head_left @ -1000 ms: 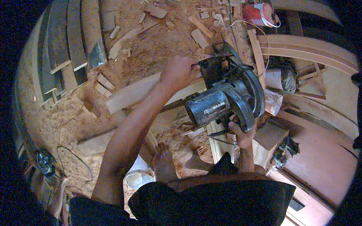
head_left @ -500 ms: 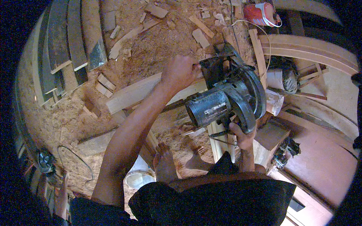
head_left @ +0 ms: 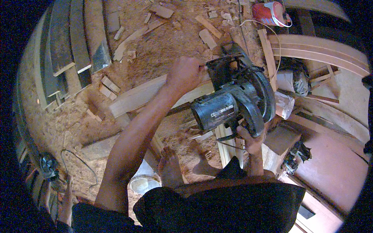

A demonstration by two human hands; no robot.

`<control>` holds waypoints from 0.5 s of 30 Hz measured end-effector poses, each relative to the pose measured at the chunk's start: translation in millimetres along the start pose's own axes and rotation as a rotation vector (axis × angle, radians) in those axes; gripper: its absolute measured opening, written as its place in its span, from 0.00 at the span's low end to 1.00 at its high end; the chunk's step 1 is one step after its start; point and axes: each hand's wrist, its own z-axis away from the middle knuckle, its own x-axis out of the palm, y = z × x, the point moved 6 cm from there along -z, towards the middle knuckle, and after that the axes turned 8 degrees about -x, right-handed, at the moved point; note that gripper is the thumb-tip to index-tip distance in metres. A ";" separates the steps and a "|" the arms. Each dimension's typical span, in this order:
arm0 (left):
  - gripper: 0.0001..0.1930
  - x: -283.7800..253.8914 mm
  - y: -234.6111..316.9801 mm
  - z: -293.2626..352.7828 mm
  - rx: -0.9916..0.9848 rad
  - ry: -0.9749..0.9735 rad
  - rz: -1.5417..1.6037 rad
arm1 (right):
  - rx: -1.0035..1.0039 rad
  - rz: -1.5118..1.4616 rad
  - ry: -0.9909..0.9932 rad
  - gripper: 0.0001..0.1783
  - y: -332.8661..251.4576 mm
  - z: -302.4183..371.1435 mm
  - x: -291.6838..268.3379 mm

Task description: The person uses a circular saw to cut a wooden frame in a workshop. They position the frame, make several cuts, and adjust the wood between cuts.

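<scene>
A dark circular saw (head_left: 217,110) is tilted over a pale timber beam (head_left: 138,95), its motor housing toward me. My right hand (head_left: 252,139) is closed around the saw's rear handle. My left hand (head_left: 184,75) is a fist at the left edge of the saw's base plate (head_left: 219,72). Its fingertips pinch at that edge, and what is between them is too small to make out. Under the saw runs another pale timber (head_left: 229,149) toward me.
Sawdust and wood offcuts (head_left: 161,11) cover the ground. Dark planks (head_left: 60,39) lie at the left, and a red bucket (head_left: 268,13) stands far right. A white bucket (head_left: 144,182) is near my bare foot (head_left: 169,167). Another person's arms (head_left: 67,198) and a power tool (head_left: 47,167) show at lower left.
Almost nothing differs. The saw and my right hand sit a touch lower in the picture, and the other person's arms at lower left have shifted slightly.
</scene>
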 end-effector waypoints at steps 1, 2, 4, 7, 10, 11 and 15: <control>0.13 0.4 -1.0 0.0 -0.012 -0.003 -0.001 | 0.007 -0.034 0.001 0.29 0.4 -0.3 0.5; 0.13 0.8 -1.5 0.1 -0.024 -0.006 -0.001 | 0.014 -0.067 0.002 0.30 0.4 -0.8 0.9; 0.13 1.0 -1.8 1.2 -0.055 0.001 -0.034 | -0.106 0.020 -0.004 0.32 -7.8 -4.8 0.8; 0.13 0.2 0.0 3.9 -0.093 0.030 -0.087 | -0.148 0.091 -0.029 0.34 -13.9 -7.8 2.2; 0.12 -1.5 3.2 5.3 -0.103 0.051 -0.074 | -0.030 0.023 -0.035 0.34 -11.0 -7.1 2.9; 0.12 -1.6 4.6 5.3 -0.105 0.051 -0.084 | 0.024 -0.017 -0.032 0.34 -8.4 -7.0 3.1; 0.17 -6.5 2.8 6.8 -0.170 0.024 -0.128 | -0.155 0.024 -0.040 0.32 -17.7 -9.6 4.2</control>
